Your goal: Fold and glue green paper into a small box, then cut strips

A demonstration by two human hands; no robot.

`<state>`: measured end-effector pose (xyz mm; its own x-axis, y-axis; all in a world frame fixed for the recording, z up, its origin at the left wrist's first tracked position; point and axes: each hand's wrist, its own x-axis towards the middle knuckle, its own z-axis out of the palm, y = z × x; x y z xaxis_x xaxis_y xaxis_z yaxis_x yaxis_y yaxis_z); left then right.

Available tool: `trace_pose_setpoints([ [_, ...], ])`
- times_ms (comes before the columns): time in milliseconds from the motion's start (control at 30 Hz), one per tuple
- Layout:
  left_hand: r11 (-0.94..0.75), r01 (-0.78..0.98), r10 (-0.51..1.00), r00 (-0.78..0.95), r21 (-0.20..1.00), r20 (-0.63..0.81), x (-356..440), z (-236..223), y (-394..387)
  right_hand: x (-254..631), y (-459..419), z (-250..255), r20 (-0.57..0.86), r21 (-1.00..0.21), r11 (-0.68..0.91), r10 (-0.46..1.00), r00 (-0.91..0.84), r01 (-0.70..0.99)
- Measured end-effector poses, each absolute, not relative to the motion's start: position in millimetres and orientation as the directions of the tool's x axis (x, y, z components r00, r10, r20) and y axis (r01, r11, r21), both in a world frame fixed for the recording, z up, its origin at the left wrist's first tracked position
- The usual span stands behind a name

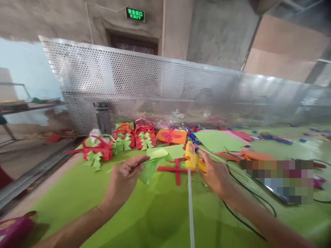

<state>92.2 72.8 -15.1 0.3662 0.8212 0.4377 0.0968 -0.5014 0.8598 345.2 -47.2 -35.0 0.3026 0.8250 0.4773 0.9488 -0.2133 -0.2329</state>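
My left hand [126, 174] pinches a folded piece of light green paper [152, 164] over the green table [85, 196]. My right hand [215, 175] grips a yellow glue gun [192, 157], whose clear glue stick [190, 206] sticks out toward me. The gun's nozzle points at the green paper. A red paper cross [176, 169] lies on the table just beyond both hands.
Several red paper baskets with green bows [124, 139] stand at the back left. An orange card with a red bow [171, 135] and loose coloured sheets [219, 139] lie behind. A black cable [240, 182] runs along the right. A perforated metal screen [155, 89] closes the far edge.
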Motion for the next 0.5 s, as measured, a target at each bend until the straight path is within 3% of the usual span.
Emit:
trace_pose_setpoints([
  [167,-0.471,0.067,0.839,0.343,0.88,0.422,78,-20,75,328,-37,1,0.508,-0.433,-0.006,0.824,0.25,0.901],
  [333,-0.477,0.102,0.854,0.291,0.873,0.432,65,-27,76,301,-24,11,0.404,-0.752,0.234,0.902,0.151,0.616],
  [433,-0.464,0.112,0.864,0.274,0.879,0.422,60,-30,79,287,-16,7,0.367,-0.796,0.258,0.925,0.097,0.547],
  [500,-0.435,0.122,0.883,0.253,0.892,0.396,58,-31,82,284,-11,1,0.384,-0.747,0.241,0.917,0.105,0.62],
])
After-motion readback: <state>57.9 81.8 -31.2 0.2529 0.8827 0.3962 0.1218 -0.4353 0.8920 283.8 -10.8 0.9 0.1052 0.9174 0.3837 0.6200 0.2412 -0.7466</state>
